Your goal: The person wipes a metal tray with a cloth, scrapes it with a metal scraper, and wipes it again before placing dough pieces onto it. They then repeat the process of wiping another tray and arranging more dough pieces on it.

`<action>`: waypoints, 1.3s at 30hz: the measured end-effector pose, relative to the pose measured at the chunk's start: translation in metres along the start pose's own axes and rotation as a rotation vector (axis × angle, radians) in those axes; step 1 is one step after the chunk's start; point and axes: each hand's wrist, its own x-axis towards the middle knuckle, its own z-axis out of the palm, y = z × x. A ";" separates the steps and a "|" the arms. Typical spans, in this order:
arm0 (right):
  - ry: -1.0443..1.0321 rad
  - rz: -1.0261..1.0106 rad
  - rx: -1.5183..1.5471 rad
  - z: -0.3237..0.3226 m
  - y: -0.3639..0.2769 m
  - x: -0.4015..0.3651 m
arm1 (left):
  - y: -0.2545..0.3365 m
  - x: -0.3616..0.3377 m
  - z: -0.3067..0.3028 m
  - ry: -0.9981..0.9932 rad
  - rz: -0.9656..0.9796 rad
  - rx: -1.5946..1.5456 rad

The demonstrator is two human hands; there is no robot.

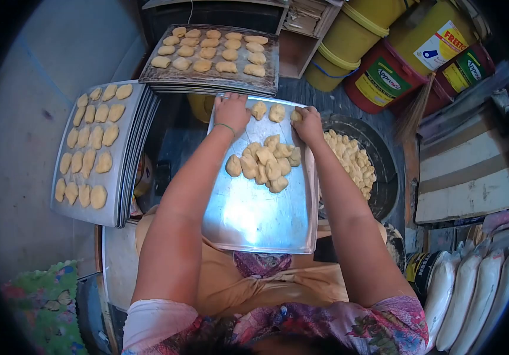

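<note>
- The metal baking tray [296, 228] lies lengthwise over the person's lap, probably so that both hands can reach its far end evenly.
- On its middle sits a heap of dough pieces [269, 163], likely kept central to be handy for either hand; 2 dough balls [267, 112] stand apart along its far edge.
- At its far right corner, the right hand [309, 125] has its fingers curled round a dough piece [296, 115], wrist bent inward.
- At its far left corner, the left hand [232, 111] lies back-up; I can't tell from here whether its fingers grip anything.
- Both arms reach forward along its sides, elbows only slightly bent.
- Just right of it, a black basin [389, 148] holds many more pieces, seemingly close by for easy reach.
- Left of it and beyond it, 2 stacks of trays [117, 195] carry dough in rows, spaced apart perhaps against sticking.
</note>
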 end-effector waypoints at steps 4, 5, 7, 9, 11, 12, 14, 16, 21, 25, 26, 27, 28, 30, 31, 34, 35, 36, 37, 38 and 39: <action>0.232 -0.105 -0.086 -0.010 -0.016 -0.020 | -0.007 -0.008 0.000 0.057 -0.014 -0.032; 0.151 -0.097 0.029 -0.010 -0.019 -0.023 | -0.007 -0.008 -0.001 0.013 0.014 -0.061; -0.014 -0.079 0.257 -0.012 -0.024 -0.032 | 0.000 -0.010 -0.016 -0.076 0.069 -0.120; -0.367 0.028 0.370 -0.007 -0.038 -0.058 | 0.009 -0.018 -0.017 -0.417 0.091 -0.210; -0.047 -0.144 0.252 -0.001 -0.060 -0.095 | 0.013 -0.038 -0.004 -0.616 0.087 -0.313; -0.096 -0.097 0.340 -0.005 -0.060 -0.101 | 0.012 -0.051 0.004 -0.636 0.071 -0.373; -0.197 -0.013 0.518 -0.010 -0.060 -0.102 | 0.016 -0.075 -0.016 -0.557 -0.015 -0.440; -0.145 0.094 0.855 -0.013 -0.058 -0.097 | 0.005 -0.082 -0.017 -0.418 -0.035 -0.494; 0.044 0.091 1.031 -0.018 -0.071 -0.068 | -0.021 -0.082 -0.024 -0.073 -0.352 -0.647; -0.050 0.136 0.664 -0.008 -0.104 -0.058 | -0.027 -0.076 -0.009 -0.005 -0.461 -0.685; -0.127 0.087 0.426 -0.001 -0.105 -0.059 | -0.027 -0.075 -0.005 0.044 -0.461 -0.644; -0.202 0.041 0.185 0.005 -0.107 -0.062 | -0.022 -0.075 -0.005 0.090 -0.461 -0.604; -0.143 0.013 0.161 0.011 -0.107 -0.066 | -0.020 -0.076 -0.006 0.132 -0.463 -0.566; -0.090 -0.031 0.188 0.009 -0.108 -0.076 | -0.024 -0.074 -0.005 0.141 -0.335 -0.558; -0.068 -0.056 0.197 0.006 -0.109 -0.082 | -0.027 -0.073 -0.001 0.147 -0.277 -0.558; -0.281 -0.346 0.011 -0.004 -0.093 -0.098 | -0.038 -0.067 0.005 0.013 -0.002 -0.607; -0.333 -0.240 0.127 -0.008 -0.089 -0.096 | -0.037 -0.068 0.008 0.010 -0.030 -0.580; -0.380 -0.132 0.244 -0.011 -0.086 -0.091 | -0.034 -0.068 0.007 0.009 -0.057 -0.552; -0.426 -0.024 0.361 -0.014 -0.083 -0.086 | -0.029 -0.068 0.006 0.008 -0.083 -0.523; -0.351 0.032 0.502 -0.010 -0.079 -0.082 | -0.025 -0.067 0.007 0.037 -0.079 -0.485; -0.237 0.071 0.580 -0.010 -0.076 -0.076 | -0.020 -0.067 0.007 0.065 -0.077 -0.447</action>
